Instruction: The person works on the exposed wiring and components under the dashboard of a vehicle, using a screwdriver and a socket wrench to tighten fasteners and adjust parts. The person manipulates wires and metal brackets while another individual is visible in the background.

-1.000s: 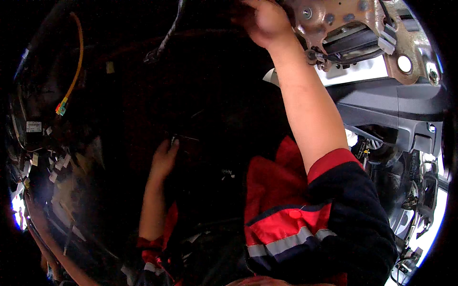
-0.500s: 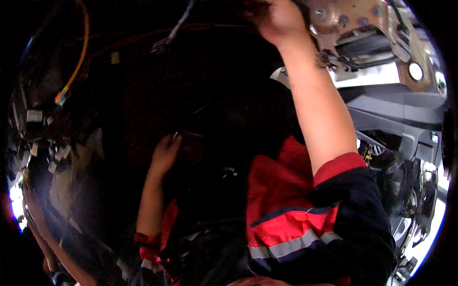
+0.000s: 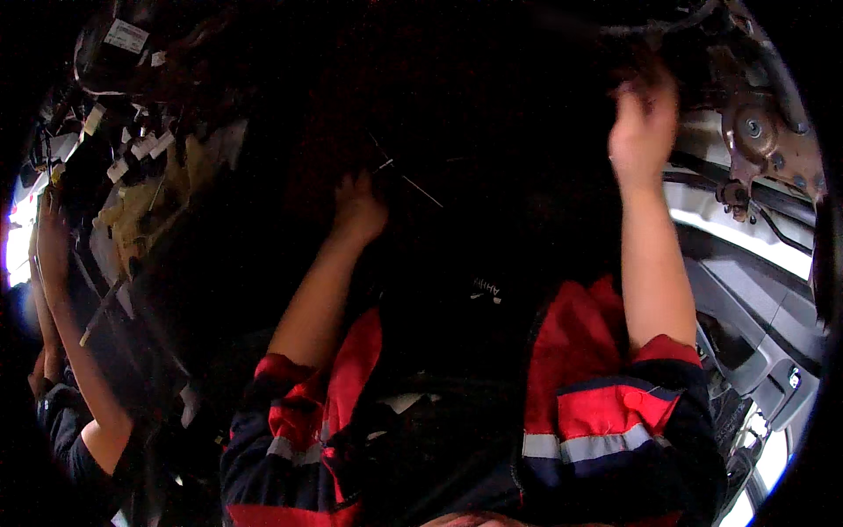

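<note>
My left hand (image 3: 357, 207) reaches up into a dark cavity, its fingers curled against a dark surface where a thin pale wire (image 3: 413, 186) runs past. Whether it grips anything is hidden in shadow. Higher up, my right hand (image 3: 645, 119) has bent fingers pressed into the dark underside, just left of a rusty metal bracket (image 3: 762, 136) with bolts. What the fingers hold cannot be made out. Both forearms are bare and come out of red and dark sleeves with grey reflective stripes.
Bundles of wiring with white tags (image 3: 132, 145) hang at the upper left. Another person's bare arm (image 3: 66, 316) reaches up along the left edge. Grey and white body panels (image 3: 746, 281) curve down the right side.
The view has swung, so the bracket now sits at the far right and the orange cable is gone. My right hand has come off the bracket to its left. My left hand has risen.
</note>
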A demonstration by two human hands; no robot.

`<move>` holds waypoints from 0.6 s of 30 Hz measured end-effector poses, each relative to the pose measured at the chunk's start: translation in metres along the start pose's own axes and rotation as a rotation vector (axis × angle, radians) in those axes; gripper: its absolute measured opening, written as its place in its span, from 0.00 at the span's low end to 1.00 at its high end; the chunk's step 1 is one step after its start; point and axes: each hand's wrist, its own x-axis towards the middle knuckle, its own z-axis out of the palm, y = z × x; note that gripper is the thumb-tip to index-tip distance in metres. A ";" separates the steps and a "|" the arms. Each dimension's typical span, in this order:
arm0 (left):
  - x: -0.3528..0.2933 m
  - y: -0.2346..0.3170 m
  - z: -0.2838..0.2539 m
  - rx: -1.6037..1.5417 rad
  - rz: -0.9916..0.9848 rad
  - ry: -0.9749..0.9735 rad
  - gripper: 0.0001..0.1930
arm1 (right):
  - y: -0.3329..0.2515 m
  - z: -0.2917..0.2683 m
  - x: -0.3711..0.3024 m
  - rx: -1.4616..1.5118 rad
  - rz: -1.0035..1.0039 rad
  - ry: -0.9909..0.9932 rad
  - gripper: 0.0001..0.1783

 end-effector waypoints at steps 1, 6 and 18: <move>0.000 -0.001 0.007 0.038 -0.017 -0.005 0.27 | -0.006 0.004 -0.015 -0.148 0.019 -0.168 0.18; -0.001 0.049 -0.008 0.239 0.321 -0.067 0.29 | 0.001 -0.014 -0.055 -0.453 -0.498 -0.831 0.14; 0.060 0.093 0.041 0.307 0.331 -0.261 0.15 | -0.021 -0.087 -0.065 -0.218 -0.275 -0.781 0.11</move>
